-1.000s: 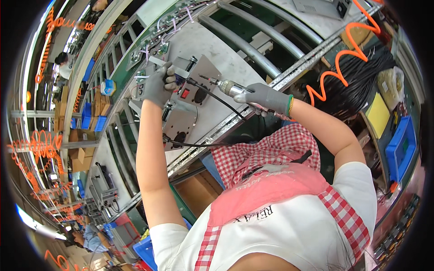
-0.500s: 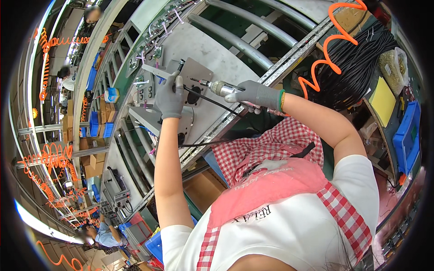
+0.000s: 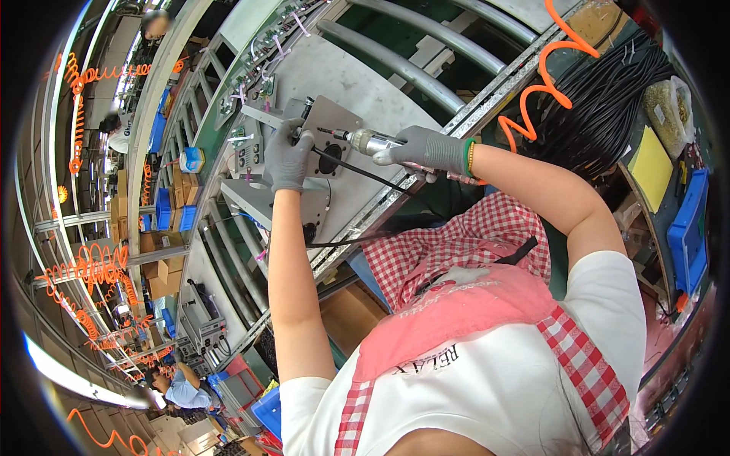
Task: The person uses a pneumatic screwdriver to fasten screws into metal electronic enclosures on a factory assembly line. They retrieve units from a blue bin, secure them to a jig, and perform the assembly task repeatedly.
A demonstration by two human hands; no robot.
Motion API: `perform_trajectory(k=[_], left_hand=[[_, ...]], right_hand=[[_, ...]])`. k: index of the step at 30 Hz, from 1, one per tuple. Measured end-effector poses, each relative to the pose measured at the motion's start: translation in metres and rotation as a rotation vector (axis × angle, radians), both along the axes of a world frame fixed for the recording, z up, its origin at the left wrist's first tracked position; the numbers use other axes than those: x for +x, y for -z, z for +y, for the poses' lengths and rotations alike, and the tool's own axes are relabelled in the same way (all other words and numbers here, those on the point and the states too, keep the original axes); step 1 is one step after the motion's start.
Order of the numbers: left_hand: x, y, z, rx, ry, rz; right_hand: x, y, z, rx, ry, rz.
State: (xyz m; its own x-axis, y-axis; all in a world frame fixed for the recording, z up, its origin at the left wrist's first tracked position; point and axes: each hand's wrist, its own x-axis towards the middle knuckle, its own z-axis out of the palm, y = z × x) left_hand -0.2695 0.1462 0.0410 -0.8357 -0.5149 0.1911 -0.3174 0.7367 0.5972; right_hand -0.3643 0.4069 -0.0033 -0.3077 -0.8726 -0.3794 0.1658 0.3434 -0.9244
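My right hand (image 3: 432, 150), in a grey glove, is closed around a silver power screwdriver (image 3: 372, 142). The driver lies almost level, its thin bit pointing left at a grey metal plate (image 3: 338, 114). My left hand (image 3: 289, 158), gloved alike, has its fingers pinched beside the plate's left edge, close to the bit's tip. A black cable (image 3: 369, 175) runs from those fingers toward the front edge of the bench. A round black part (image 3: 330, 158) shows on the plate just below the bit. Whatever screw may be at the tip is too small to make out.
Another grey metal housing (image 3: 251, 199) lies left of my left wrist. Circuit boards (image 3: 258, 95) line the far side of the worktop (image 3: 380, 95). Metal rollers (image 3: 414, 74) lie beyond. An orange coiled hose (image 3: 544, 87), a black cable bundle (image 3: 585, 106) and a blue bin (image 3: 688, 232) are at right.
The view has shifted slightly. My left fingers have curled in more, and the screwdriver has tipped a little while staying near the plate.
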Motion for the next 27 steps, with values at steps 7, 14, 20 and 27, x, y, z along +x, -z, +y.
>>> perform_trajectory(k=[7, 14, 20, 27], left_hand=[[0.000, 0.011, -0.009, -0.052, 0.015, 0.049], [0.002, 0.004, 0.000, -0.150, 0.036, 0.064], [0.003, 0.005, 0.000, -0.172, 0.018, 0.068], [0.006, 0.000, 0.002, -0.074, 0.025, 0.092]], right_hand=[[0.002, -0.013, 0.000, 0.025, 0.002, 0.053], [0.008, -0.023, -0.004, 0.069, -0.001, 0.033], [0.017, -0.016, -0.012, 0.054, 0.050, 0.037], [0.019, -0.020, -0.012, 0.044, 0.088, -0.241]])
